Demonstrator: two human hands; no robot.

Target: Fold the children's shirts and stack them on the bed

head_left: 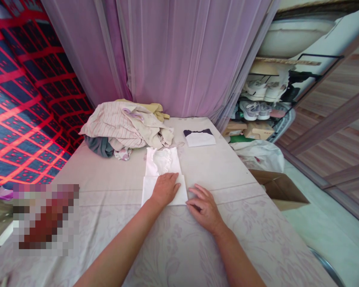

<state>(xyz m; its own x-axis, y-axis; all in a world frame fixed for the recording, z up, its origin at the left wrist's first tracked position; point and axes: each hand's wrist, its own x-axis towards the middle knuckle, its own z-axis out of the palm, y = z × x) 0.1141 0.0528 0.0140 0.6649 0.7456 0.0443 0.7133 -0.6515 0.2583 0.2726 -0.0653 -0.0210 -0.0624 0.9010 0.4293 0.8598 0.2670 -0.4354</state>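
A small white garment point(163, 165) lies on the pale cloth-covered table point(107, 175), its near end folded over itself. My left hand point(165, 189) rests flat on that folded end, fingers stretched out. My right hand point(204, 208) lies on the table just beside the garment's near right corner, fingers spread and touching its edge. Neither hand grips anything.
A heap of unfolded clothes point(124, 127) sits at the table's far left. A folded white and dark garment point(199, 137) lies at the far right. Pink curtains point(179, 56) hang behind. A cardboard box point(279, 189), a plastic bag point(260, 153) and a shoe rack point(263, 99) stand to the right.
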